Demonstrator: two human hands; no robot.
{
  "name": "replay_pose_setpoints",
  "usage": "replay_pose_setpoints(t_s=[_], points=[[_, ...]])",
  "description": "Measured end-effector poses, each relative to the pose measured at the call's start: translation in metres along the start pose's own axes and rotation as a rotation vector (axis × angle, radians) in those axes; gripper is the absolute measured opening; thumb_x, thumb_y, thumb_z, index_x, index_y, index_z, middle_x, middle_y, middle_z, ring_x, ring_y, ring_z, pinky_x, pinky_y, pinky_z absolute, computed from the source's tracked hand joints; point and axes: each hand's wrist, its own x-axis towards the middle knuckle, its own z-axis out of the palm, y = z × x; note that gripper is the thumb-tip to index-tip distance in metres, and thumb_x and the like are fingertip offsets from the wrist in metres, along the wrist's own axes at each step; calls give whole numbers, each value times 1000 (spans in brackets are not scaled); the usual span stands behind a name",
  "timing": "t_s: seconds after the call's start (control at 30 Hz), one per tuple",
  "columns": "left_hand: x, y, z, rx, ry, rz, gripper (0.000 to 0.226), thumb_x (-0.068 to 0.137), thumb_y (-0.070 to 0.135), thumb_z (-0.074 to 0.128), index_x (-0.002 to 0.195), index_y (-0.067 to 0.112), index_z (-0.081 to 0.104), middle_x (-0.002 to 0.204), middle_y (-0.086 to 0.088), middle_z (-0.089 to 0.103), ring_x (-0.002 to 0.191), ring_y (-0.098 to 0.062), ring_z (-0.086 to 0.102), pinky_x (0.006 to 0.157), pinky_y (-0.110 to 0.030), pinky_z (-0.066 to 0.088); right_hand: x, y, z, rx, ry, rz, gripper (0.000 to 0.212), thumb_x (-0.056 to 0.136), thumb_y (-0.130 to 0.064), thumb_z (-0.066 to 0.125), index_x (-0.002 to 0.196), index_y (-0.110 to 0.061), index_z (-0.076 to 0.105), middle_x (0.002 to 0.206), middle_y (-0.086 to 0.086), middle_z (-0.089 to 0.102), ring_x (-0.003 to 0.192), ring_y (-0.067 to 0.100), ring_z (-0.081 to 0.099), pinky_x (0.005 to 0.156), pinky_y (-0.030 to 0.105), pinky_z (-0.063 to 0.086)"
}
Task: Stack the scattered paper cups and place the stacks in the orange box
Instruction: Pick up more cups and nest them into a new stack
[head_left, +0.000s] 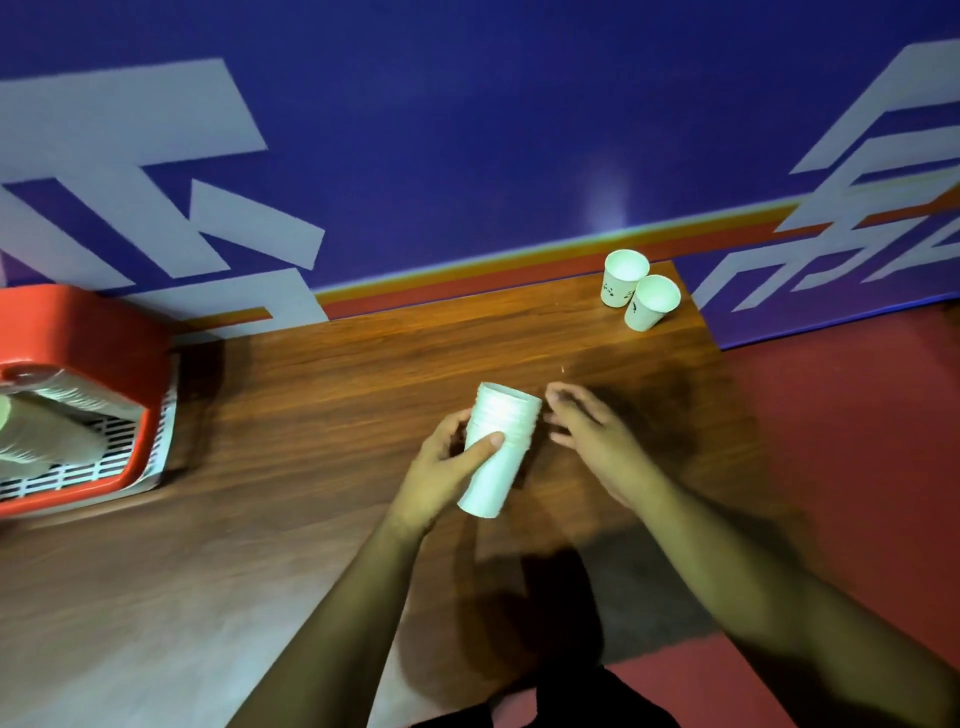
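A stack of white paper cups (500, 452) hangs above the middle of the wooden table (311, 415), rims tilted away from me. My left hand (447, 462) grips it, thumb across its front. Just right of the stack's rims, my right hand (587, 431) hovers with relaxed fingers and holds nothing. Two single white paper cups (641, 288) stand upright side by side at the table's far right corner. The orange box (78, 332) sits at the left edge of the table, and a stack of cups (47, 426) lies inside it.
A blue wall (467, 130) with grey shapes runs along the table's far edge. Red floor (857, 441) lies to the right of the table. The box has a white slotted bottom (104, 467).
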Motion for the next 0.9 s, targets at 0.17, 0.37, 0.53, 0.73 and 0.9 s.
replay_pose_setpoints(t_s=[0.17, 0.37, 0.53, 0.73, 0.9], points=[[43, 12, 55, 13, 194, -74, 49, 73, 45, 83, 114, 26, 65, 108, 3, 75, 98, -15, 72, 76, -28, 55, 61, -6, -104, -376, 237, -97, 31, 92, -24, 64, 120, -10, 60, 119, 4, 61, 110, 17, 57, 96, 33, 47], [91, 15, 115, 40, 222, -92, 58, 68, 51, 81, 117, 25, 64, 109, 3, 74, 98, -14, 72, 86, -35, 59, 158, 11, -189, -746, 433, -276, 48, 78, -28, 71, 123, -15, 59, 123, 16, 50, 112, 34, 54, 98, 45, 47], [120, 5, 144, 136, 178, -76, 52, 71, 49, 85, 116, 35, 62, 110, 9, 73, 102, -11, 70, 89, -37, 58, 208, 23, -201, -941, 331, -265, 44, 83, -24, 69, 125, -13, 62, 139, 19, 40, 127, 38, 40, 107, 43, 37], [138, -4, 159, 193, 197, -59, 39, 78, 35, 83, 110, 38, 60, 108, 9, 72, 101, -9, 69, 86, -30, 57, 223, 37, -215, -967, 289, -351, 21, 88, -17, 63, 106, -11, 73, 142, 13, 44, 124, 33, 44, 103, 35, 36], [142, -9, 166, 319, 185, -22, 48, 77, 27, 85, 115, 34, 57, 109, 13, 69, 97, 2, 65, 82, -19, 52, 204, 28, -225, -474, 296, -335, 14, 81, -31, 65, 87, -22, 74, 120, -1, 62, 112, 19, 59, 96, 41, 48]])
